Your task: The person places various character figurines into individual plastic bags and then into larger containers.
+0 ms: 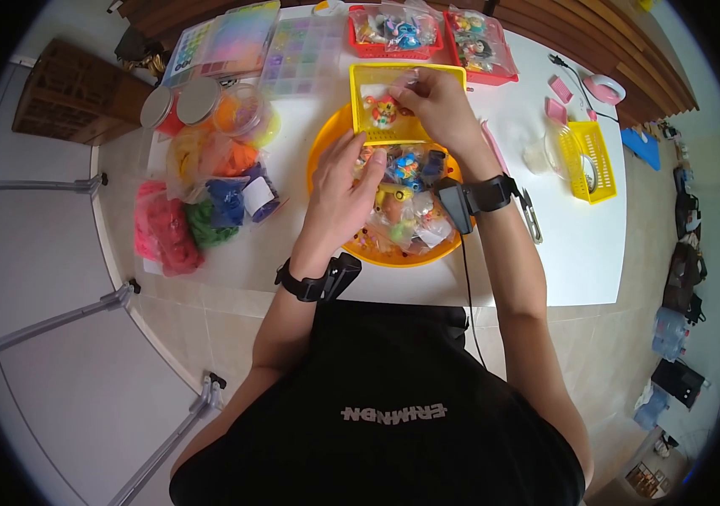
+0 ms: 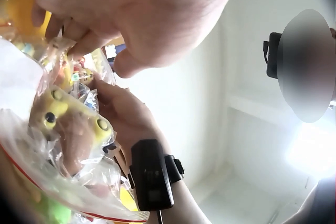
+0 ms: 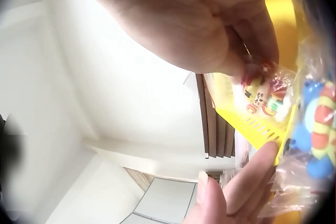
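Observation:
My right hand point(image 1: 440, 105) reaches into a tilted yellow basket point(image 1: 410, 69) and pinches the top of a small clear bag. Inside the bag is a red and yellow toy figure point(image 1: 382, 111), seen up close as colourful charm-like pieces point(image 3: 262, 97) in the right wrist view. The left hand point(image 1: 343, 190) touches the basket's near left corner, fingers fairly straight and thumb apart. Below both hands stands a round orange tray point(image 1: 326, 139) full of bagged toys, among them a blue figure point(image 1: 409, 169) and a yellow one with round eyes point(image 2: 73, 121).
Jars point(image 1: 199, 99) and bags of coloured material point(image 1: 166, 228) crowd the left side. Red baskets point(image 1: 482, 46) of bagged toys and a compartment box point(image 1: 301, 55) stand at the back. On the right are another yellow basket point(image 1: 592, 160), a clear cup point(image 1: 550, 152) and a cutter-like tool point(image 1: 531, 218).

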A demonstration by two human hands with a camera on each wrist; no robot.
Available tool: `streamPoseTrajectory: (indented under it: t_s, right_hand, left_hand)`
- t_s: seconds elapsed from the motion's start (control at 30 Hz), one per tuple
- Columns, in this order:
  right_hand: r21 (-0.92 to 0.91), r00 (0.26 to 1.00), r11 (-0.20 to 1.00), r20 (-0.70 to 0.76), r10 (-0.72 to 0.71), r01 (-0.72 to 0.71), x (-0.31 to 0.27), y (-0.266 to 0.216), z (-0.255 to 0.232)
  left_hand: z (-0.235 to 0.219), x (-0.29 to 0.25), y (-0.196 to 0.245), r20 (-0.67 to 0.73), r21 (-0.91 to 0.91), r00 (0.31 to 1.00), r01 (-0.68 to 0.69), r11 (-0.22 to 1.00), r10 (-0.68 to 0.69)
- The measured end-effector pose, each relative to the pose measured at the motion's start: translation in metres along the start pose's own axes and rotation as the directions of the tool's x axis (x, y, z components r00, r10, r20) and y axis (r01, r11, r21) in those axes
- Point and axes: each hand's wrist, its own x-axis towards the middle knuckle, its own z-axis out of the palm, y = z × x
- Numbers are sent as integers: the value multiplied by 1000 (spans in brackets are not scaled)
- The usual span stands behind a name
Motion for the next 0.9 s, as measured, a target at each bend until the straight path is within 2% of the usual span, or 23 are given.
streamPoseTrajectory:
  t_s: [0.1,0.17,0.3,0.4,0.5,0.6,0.7,0.8,0.9]
  right_hand:
    - [-83,997,994,28,74,-72,2,4,6]
    - [-157,997,986,29,65,-60,4,15,6]
    - [-337,999,941,30,40,-27,-1,0,2]
    - [-415,997,910,-75,-13,-19,-8,-5,5]
    - [-354,996,935,-87,-11,-21,-12,-10,7]
    - [-326,993,945,-97,-70,35,-14,-14,8]
    - [-488,990,866,-31,-136,103,-11,-23,5]
    - [-539,960,816,-45,-276,210,-6,-19,7]
    - [-551,954,804,-44,-298,225,-4,-18,8]
  left_hand:
    - [-1,5,-3,-1,-25,1000,-26,999,26]
    - [0,5,-10,-18,15,999,-47,999,47]
    - [1,6,-11,-23,29,998,-58,998,59]
    - [0,6,-8,-24,53,998,-50,997,51]
    - [0,6,-10,-21,44,999,-35,998,36]
    - [0,6,-10,-8,63,999,-33,997,34]
    - [-1,6,-9,-1,65,999,-40,997,40]
    - [-1,5,-9,11,80,999,-41,996,40]
    - [-1,5,-8,19,99,999,-41,994,39]
